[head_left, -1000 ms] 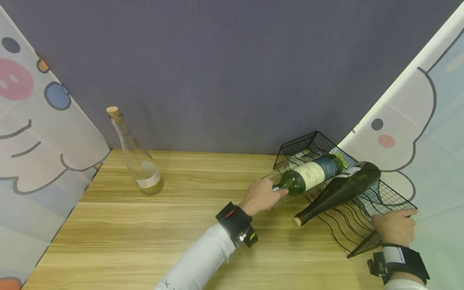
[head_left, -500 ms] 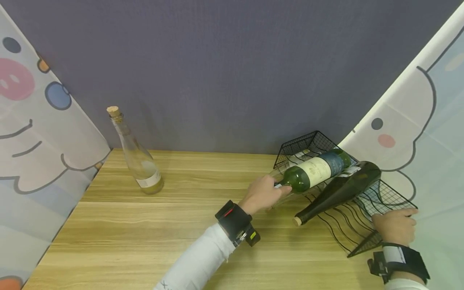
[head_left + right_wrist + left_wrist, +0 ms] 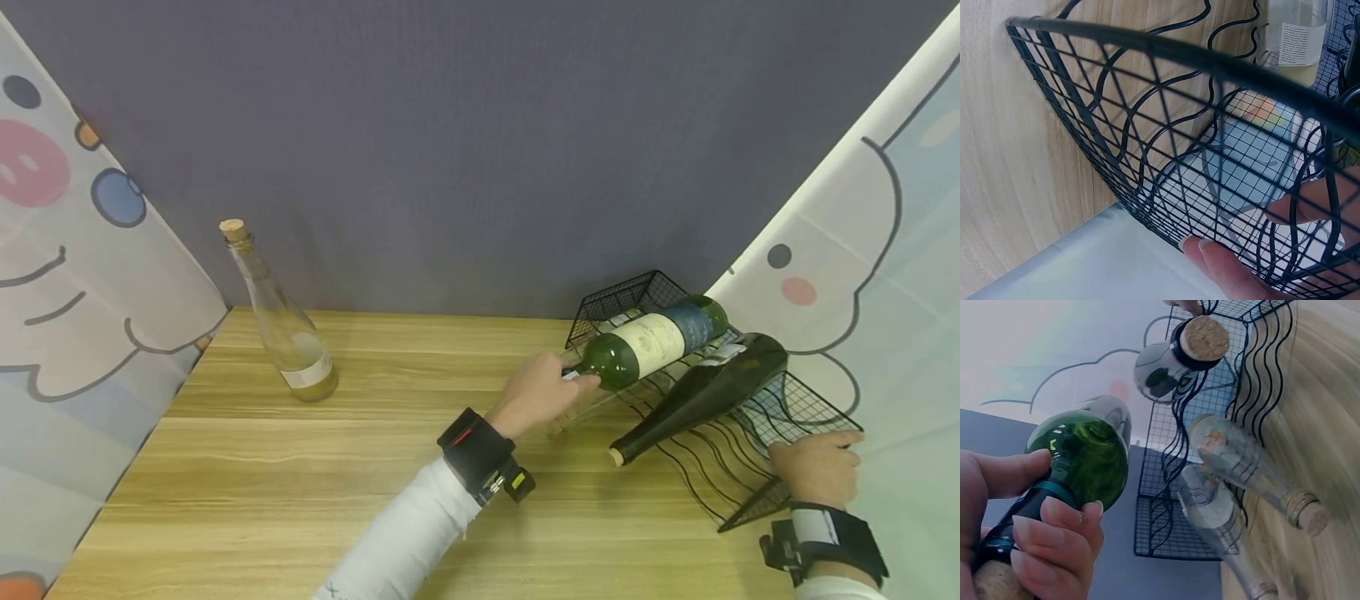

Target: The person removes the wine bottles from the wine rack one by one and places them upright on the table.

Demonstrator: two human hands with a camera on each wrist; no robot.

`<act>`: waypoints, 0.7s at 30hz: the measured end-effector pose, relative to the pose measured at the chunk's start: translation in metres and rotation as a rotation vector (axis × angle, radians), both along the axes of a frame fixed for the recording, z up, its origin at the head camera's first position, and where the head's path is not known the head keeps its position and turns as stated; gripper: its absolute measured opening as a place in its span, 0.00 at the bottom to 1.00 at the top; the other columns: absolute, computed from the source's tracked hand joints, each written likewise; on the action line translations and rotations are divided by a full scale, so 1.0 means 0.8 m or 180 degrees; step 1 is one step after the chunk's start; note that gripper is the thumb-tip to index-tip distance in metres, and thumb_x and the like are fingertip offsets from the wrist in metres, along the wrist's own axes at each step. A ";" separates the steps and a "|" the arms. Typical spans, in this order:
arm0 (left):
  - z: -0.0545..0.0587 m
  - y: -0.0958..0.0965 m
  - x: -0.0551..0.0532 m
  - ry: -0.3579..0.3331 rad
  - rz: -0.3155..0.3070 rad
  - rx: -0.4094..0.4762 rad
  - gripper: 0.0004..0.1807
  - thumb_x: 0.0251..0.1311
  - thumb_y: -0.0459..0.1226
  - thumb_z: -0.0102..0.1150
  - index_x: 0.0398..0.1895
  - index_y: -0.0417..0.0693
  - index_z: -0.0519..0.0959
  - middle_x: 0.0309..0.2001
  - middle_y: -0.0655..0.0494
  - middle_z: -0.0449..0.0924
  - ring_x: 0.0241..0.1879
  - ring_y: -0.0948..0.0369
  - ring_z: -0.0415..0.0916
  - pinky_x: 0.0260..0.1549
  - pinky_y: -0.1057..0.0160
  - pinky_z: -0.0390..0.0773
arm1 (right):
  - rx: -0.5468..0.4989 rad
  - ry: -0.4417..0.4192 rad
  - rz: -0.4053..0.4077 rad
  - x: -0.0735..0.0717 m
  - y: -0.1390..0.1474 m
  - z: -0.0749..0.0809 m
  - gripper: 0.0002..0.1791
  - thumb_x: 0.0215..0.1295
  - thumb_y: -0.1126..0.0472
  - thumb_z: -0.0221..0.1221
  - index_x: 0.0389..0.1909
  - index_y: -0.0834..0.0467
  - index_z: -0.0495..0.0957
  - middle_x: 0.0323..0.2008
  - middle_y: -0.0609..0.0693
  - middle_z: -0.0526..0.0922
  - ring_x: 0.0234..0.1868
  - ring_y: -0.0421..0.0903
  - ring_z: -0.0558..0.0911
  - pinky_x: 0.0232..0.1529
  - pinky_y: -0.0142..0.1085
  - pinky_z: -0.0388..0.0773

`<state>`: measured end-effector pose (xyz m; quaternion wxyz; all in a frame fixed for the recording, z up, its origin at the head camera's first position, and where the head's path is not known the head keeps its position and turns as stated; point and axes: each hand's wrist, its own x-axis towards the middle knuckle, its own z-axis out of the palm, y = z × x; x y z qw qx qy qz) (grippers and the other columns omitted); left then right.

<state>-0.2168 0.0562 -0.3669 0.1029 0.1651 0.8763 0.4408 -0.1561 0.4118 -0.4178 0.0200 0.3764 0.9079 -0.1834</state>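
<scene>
Table is the flat datum. Black wire rack sits at its right, wavy rails running through it, so bracing matters: light frame, probably slides or tips if pushed.

Dark bottle lies on the upper rails, neck toward the person, just beside the work. Don't clip it.

Green bottle is the one being handled: over the rack's upper level, left of the dark bottle, base toward the back. Can't tell if its base touches wire. Best to line it up with a dip in the rails, parallel to its neighbor, and take the weight gently; base looks like the heavy end, so the neck grip has to resist droop.

Two clear bottles, one and another, lie lower in the rack under the left hand; mind the knuckles.

Left hand: thumb and fingers wrapped round the green neck, just ahead of the cork. Good hold; pull on glass, not cork.

Right hand: digits clamped on the rack's mesh end, both sides. Hold firm, no bending.
</scene>
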 end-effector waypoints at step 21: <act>0.028 -0.037 -0.001 0.0071 0.0290 0.0031 0.26 0.58 0.54 0.60 0.11 0.55 0.63 0.11 0.62 0.59 0.10 0.66 0.54 0.09 0.69 0.54 | 0.0024 -0.0022 0.0039 0.000 -0.003 0.003 0.52 0.60 0.59 0.45 0.61 0.85 0.16 0.54 0.96 0.52 0.50 0.85 0.64 0.46 0.69 0.71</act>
